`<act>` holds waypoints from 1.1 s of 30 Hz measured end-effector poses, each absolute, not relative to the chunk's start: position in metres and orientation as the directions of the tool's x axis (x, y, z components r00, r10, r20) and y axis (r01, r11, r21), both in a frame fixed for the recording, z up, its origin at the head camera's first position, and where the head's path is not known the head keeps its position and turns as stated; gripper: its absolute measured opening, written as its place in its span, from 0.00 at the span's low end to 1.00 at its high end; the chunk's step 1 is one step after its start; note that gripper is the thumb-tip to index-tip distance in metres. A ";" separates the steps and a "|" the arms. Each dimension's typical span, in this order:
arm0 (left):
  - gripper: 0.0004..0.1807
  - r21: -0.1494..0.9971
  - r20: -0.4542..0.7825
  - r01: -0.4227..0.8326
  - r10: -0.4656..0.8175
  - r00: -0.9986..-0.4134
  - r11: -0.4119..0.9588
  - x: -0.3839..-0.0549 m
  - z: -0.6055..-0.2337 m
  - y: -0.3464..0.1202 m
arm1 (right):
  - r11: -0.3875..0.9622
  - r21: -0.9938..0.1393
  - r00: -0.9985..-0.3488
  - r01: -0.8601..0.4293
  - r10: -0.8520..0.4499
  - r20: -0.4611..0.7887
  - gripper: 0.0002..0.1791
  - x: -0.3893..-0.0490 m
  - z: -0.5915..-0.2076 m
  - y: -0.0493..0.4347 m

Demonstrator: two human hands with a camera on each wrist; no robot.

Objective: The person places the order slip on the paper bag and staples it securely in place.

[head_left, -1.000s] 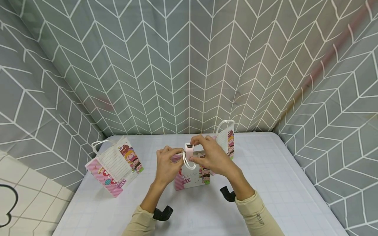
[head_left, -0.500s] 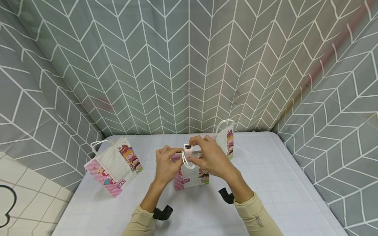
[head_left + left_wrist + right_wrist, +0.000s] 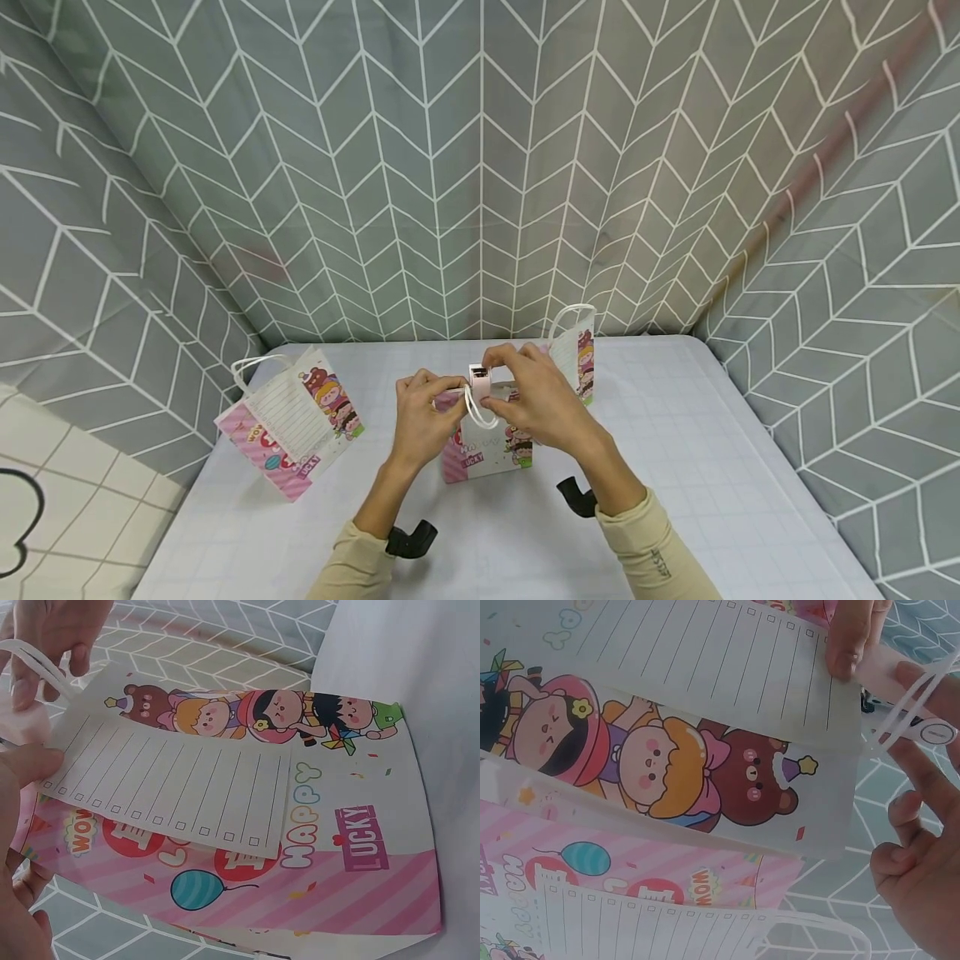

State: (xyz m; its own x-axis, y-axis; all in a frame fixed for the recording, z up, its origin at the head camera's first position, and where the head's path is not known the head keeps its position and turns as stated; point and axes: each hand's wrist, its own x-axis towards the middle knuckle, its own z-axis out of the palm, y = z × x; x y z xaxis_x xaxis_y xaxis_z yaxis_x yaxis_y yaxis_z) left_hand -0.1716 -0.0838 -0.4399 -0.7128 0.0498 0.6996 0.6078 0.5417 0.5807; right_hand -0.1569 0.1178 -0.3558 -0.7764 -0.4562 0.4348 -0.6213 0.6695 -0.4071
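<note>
A pink and white paper gift bag (image 3: pixel 487 458) with cartoon children and a bear is held up in the middle of the head view. Against its face lies a lined paper list (image 3: pixel 172 780) with small checkboxes. My left hand (image 3: pixel 423 421) pinches the bag's top edge together with the list, its thumb on the paper. Between thumb and fingers, my right hand (image 3: pixel 543 400) holds a small pink and white stapler (image 3: pixel 480 383), placed at the same top edge. White rope handles (image 3: pixel 919 697) loop across the stapler and hang by the fingers.
A matching bag (image 3: pixel 330 392) with a list on it leans at the table's left. Another bag (image 3: pixel 585 358) stands behind my right hand. The table (image 3: pixel 720 500) is white, with a patterned grey curtain (image 3: pixel 480 167) behind it. Black curved pieces (image 3: pixel 411 540) sit at both wrists.
Very little differs. Both hands keep their hold, and the stapler stays at the bag's top edge, with only a slight shift.
</note>
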 end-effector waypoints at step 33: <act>0.08 0.592 0.693 0.596 0.036 -0.720 0.543 -0.172 -0.440 -0.081 | 0.623 -0.471 -0.780 -0.624 -0.468 0.415 0.27 -0.156 -0.354 0.123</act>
